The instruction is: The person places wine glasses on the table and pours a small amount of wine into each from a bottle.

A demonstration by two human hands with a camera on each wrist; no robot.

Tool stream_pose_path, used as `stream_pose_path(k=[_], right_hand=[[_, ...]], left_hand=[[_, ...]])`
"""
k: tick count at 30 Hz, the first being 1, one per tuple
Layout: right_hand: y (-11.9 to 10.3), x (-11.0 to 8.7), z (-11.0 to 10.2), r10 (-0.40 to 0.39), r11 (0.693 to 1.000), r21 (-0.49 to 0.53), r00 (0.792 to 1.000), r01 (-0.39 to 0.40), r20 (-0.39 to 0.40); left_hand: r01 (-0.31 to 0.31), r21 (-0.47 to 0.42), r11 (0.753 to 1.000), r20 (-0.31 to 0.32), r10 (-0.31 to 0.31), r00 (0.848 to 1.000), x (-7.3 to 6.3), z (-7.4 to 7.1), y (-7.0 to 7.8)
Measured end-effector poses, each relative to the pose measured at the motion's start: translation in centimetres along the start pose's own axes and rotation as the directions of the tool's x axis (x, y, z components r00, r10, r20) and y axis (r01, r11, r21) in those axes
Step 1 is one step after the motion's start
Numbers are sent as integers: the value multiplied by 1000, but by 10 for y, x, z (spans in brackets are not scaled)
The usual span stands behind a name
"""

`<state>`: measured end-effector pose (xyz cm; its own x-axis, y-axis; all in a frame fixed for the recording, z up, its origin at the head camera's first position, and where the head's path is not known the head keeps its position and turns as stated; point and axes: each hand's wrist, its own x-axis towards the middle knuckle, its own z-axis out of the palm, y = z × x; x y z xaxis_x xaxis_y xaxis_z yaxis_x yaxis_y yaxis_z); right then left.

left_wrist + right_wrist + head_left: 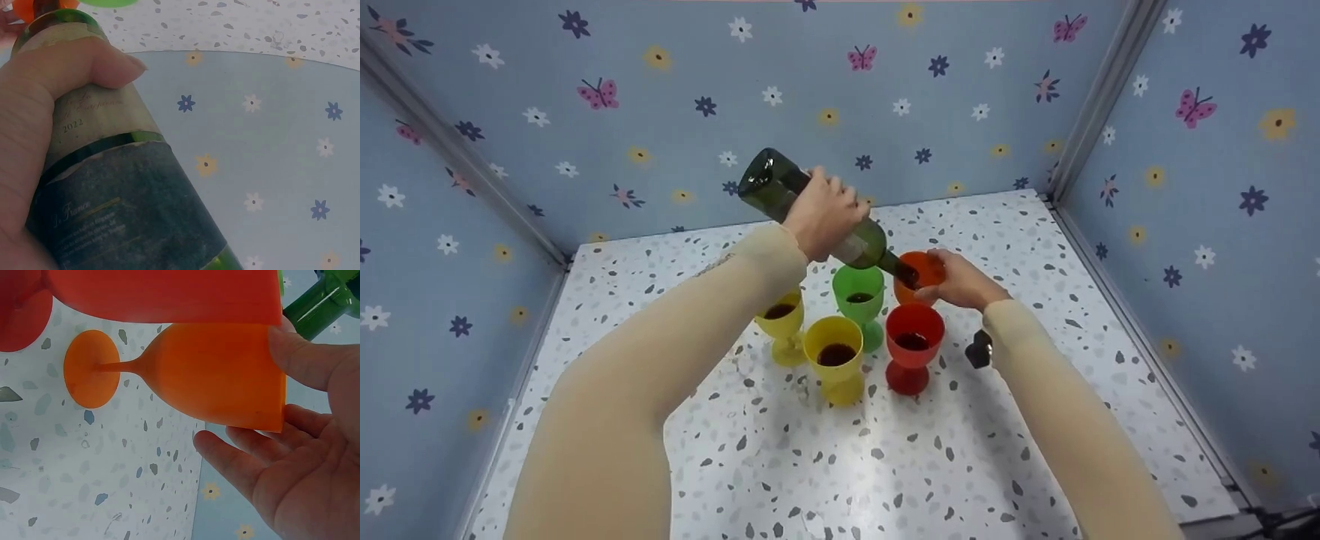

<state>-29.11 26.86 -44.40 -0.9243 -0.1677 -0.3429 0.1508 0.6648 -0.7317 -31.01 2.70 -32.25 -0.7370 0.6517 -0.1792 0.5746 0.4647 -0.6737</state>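
Observation:
My left hand (829,214) grips a green glass wine bottle (776,187) round its body, below the shoulder. The bottle is tipped, base up to the left, its neck over the bowl of an orange goblet (928,266). A pale label and a dark one (124,208) show in the left wrist view. With thumb and fingers, my right hand (966,281) holds the orange goblet at its rim; its foot stands on the table in the right wrist view. Whether liquid is flowing is hidden from view.
Close by stand a red goblet (908,379), a green goblet (858,283) and two yellow goblets, one in front (842,390) and one to the left (789,350), all holding dark liquid. A small black object (979,349) shows beside the right cuff. Flowered walls enclose the speckled table (810,480).

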Motion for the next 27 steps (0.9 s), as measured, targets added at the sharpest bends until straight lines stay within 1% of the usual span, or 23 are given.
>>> stream_pose_path(k=[5,9,12,16,18,20,24,27], right_hand=[[-1,0,0,2,1000,12,1000,-2,5],[-2,-1,0,-8,1000,15,1000,8,7],[-2,-1,0,-29,1000,1,999,29,14],[1,0,-1,-50,998,-24,999,50,20],[1,0,-1,-40,999,-25,999,41,23],[1,-1,-2,-36,999,-27,999,36,15],[-1,0,-2,-32,999,-20,999,32,11],[-1,0,-2,-28,1000,-7,999,28,23]], left_hand=[[14,-23,1000,1,-14,1000,-6,2,-6],[33,-37,999,-14,-34,999,-10,5,-9],[37,-56,998,-12,-38,999,-14,8,-10],[34,-72,997,-7,-35,999,-14,9,-10],[31,-78,996,-5,-31,999,-14,10,-10],[32,-79,996,-16,-33,999,-14,10,-11],[45,-86,995,-22,-47,999,-17,11,-14],[59,-116,992,-19,-61,998,-20,15,-16]])
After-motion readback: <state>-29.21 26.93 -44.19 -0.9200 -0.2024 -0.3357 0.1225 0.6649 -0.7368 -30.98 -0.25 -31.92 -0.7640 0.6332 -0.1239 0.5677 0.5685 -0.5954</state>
